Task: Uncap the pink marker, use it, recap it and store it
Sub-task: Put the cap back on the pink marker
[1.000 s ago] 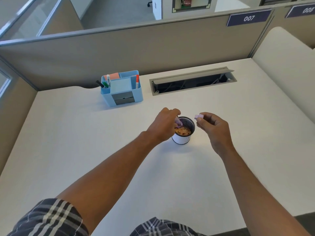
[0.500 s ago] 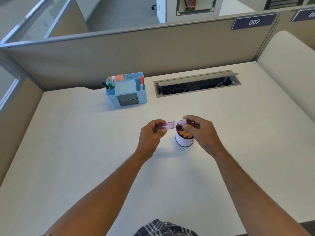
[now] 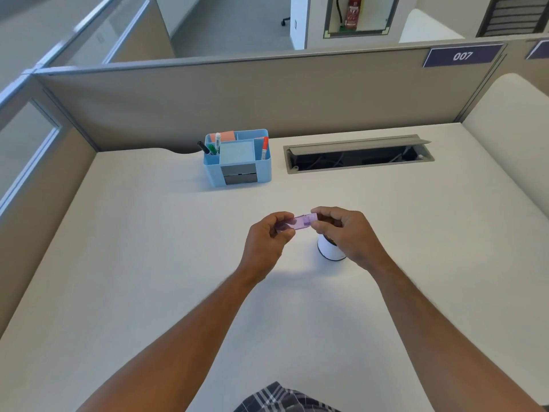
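A short pink marker [image 3: 297, 223] lies level in the air between my two hands, above the middle of the white desk [image 3: 148, 263]. My left hand [image 3: 269, 237] pinches its left end. The fingertips of my right hand [image 3: 344, 230] pinch the cap [image 3: 312, 217] at its right end; the cap sits against the marker body. Whether it is fully seated I cannot tell. A small white cup [image 3: 329, 249] stands on the desk under my right hand, mostly hidden by it.
A light blue desk organiser [image 3: 237, 160] with several pens and sticky notes stands at the back. To its right is an open grey cable slot [image 3: 356, 154]. Beige partition walls [image 3: 267, 93] enclose the desk at the back and left.
My left hand lifted the marker away from the cup. My right hand brought the cap over to the marker's end, and both hands now meet left of the cup.
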`<move>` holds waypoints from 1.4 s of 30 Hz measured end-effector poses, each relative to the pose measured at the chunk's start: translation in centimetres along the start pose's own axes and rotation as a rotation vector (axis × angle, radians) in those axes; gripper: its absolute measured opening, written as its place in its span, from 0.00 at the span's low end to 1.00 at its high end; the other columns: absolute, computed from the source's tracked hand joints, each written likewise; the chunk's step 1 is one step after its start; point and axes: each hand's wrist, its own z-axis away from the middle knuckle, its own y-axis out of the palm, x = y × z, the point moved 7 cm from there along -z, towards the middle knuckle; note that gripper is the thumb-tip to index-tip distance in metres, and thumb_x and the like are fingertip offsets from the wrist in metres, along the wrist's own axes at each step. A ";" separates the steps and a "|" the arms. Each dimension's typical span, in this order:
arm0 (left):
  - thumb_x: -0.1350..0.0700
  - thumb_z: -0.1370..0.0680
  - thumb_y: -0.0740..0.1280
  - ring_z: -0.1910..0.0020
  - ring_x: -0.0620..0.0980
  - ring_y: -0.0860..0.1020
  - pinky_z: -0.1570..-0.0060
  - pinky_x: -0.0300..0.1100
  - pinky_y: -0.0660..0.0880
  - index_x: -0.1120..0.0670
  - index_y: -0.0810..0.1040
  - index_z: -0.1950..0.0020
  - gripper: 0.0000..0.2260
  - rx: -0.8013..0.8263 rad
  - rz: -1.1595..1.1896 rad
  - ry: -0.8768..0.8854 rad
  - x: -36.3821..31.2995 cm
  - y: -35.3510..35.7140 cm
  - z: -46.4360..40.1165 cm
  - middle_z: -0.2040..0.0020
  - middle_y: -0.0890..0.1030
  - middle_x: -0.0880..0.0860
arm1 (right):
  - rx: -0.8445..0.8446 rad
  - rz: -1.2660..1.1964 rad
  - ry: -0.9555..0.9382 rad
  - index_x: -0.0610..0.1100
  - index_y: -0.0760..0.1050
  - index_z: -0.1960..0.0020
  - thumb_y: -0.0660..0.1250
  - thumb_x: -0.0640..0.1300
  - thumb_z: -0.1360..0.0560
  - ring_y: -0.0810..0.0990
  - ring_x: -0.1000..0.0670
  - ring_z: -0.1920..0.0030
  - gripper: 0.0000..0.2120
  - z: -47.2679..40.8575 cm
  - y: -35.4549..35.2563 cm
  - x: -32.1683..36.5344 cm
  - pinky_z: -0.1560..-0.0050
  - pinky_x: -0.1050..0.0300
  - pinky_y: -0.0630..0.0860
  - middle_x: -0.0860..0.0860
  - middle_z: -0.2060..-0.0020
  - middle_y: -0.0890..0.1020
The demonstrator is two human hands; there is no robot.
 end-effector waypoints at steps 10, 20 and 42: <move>0.62 0.24 0.71 0.57 0.46 0.81 0.57 0.35 0.79 0.52 0.82 0.42 0.12 0.047 -0.140 0.049 -0.8 -1.5 0.0 0.53 0.85 0.47 | 0.032 0.119 -0.084 0.48 0.84 0.40 0.73 0.39 0.23 0.85 0.58 0.52 0.12 -0.1 1.1 1.4 0.47 0.62 0.77 0.53 0.48 0.88; 0.63 0.24 0.72 0.57 0.43 0.80 0.55 0.34 0.79 0.51 0.83 0.43 0.12 0.030 -0.175 0.095 -1.2 -2.3 0.5 0.53 0.85 0.45 | 0.062 0.124 -0.062 0.56 0.83 0.44 0.74 0.39 0.23 0.86 0.59 0.54 0.14 -0.5 2.3 0.9 0.54 0.74 0.77 0.66 0.57 0.87; 0.67 0.25 0.71 0.56 0.52 0.81 0.58 0.37 0.78 0.48 0.82 0.50 0.13 0.059 -0.208 0.050 0.3 -4.2 0.6 0.54 0.85 0.51 | 0.043 0.075 -0.070 0.43 0.84 0.41 0.75 0.32 0.26 0.84 0.56 0.52 0.15 -0.6 5.5 0.5 0.47 0.67 0.77 0.48 0.50 0.87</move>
